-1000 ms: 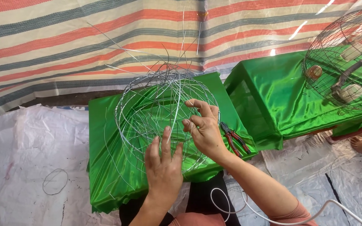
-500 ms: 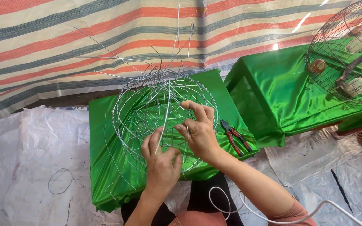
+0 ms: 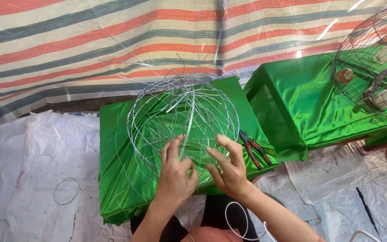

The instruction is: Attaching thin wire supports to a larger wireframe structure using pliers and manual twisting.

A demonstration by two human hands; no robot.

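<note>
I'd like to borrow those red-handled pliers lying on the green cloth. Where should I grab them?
Take the pliers by the two red handles, which point toward the near right edge of the green cloth. Come from above on that side; the dark jaws point toward the wire frame, where both hands are busy.

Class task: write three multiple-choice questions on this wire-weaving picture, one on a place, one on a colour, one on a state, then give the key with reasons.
1. Where do the pliers lie?
A. on the green-covered table, right of the wire frame
B. on the white floor sheet
C. in the left hand

2. What colour is the cloth over the table?
A. blue
B. green
C. white

3. How do the hands meet the wire frame?
A. both are on its near side
B. only one touches it
C. neither is near it

Key: A, they rest on the cloth beside the frame; B, shiny green; A, left hand and right hand are both at its wires.
</note>
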